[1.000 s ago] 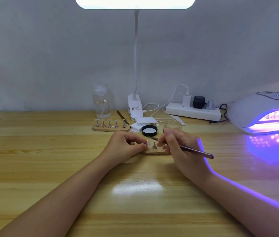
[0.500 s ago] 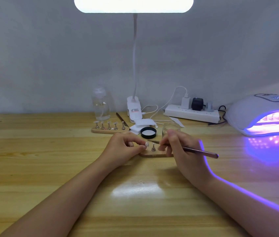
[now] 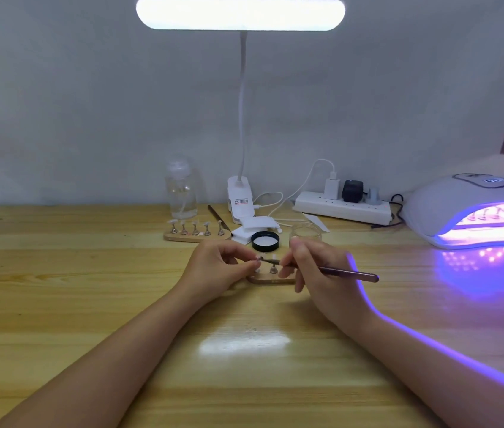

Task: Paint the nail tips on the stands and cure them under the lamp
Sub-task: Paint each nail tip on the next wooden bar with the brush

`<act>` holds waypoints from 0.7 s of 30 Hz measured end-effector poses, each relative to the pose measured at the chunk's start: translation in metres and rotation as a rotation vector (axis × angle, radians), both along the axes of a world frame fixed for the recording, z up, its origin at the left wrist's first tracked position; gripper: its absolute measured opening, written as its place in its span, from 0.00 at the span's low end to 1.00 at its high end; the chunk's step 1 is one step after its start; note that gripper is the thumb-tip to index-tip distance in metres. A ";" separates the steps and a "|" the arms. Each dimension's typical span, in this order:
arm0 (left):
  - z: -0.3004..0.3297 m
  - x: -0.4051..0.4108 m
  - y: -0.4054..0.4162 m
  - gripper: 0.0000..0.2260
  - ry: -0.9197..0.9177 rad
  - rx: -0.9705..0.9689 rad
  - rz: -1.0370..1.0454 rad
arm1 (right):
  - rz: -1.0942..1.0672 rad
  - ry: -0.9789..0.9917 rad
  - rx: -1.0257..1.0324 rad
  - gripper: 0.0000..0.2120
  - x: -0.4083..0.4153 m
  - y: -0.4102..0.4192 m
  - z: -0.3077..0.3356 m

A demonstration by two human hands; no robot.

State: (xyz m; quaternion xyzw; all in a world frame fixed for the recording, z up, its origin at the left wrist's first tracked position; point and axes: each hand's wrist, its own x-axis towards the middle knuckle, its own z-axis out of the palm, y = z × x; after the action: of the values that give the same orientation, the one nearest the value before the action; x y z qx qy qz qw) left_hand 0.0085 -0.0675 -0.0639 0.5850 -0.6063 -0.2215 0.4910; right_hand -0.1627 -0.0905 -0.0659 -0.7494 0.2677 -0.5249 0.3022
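Observation:
A small wooden stand with nail tips on metal holders lies between my hands at the table's middle. My left hand pinches the holder at the stand's left end. My right hand grips a thin dark brush whose tip touches the nail tip by my left fingers. A second wooden stand with several nail tips sits behind to the left. The curing lamp glows purple at the right, with a third stand inside it.
An open clear jar and its black lid stand just behind my hands. A pump bottle, a spare brush, white pads, the desk lamp's clip base and a power strip line the back.
My right hand has shifted slightly and the brush tip has moved left onto the nail tip by my left fingers. The view has tilted down a little.

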 end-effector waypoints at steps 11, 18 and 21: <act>-0.002 0.001 -0.003 0.13 0.011 -0.045 -0.019 | 0.025 0.039 0.012 0.17 0.000 -0.002 -0.001; -0.002 0.000 -0.001 0.11 -0.035 -0.075 -0.034 | -0.070 0.085 -0.073 0.14 -0.001 -0.005 0.000; -0.003 0.000 -0.001 0.09 -0.031 -0.058 -0.030 | -0.011 0.034 0.021 0.19 0.000 -0.003 -0.002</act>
State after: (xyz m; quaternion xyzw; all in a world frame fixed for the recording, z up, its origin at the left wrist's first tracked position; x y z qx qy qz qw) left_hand 0.0088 -0.0684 -0.0668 0.5648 -0.6286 -0.2022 0.4949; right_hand -0.1625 -0.0937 -0.0682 -0.7535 0.2821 -0.5110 0.3026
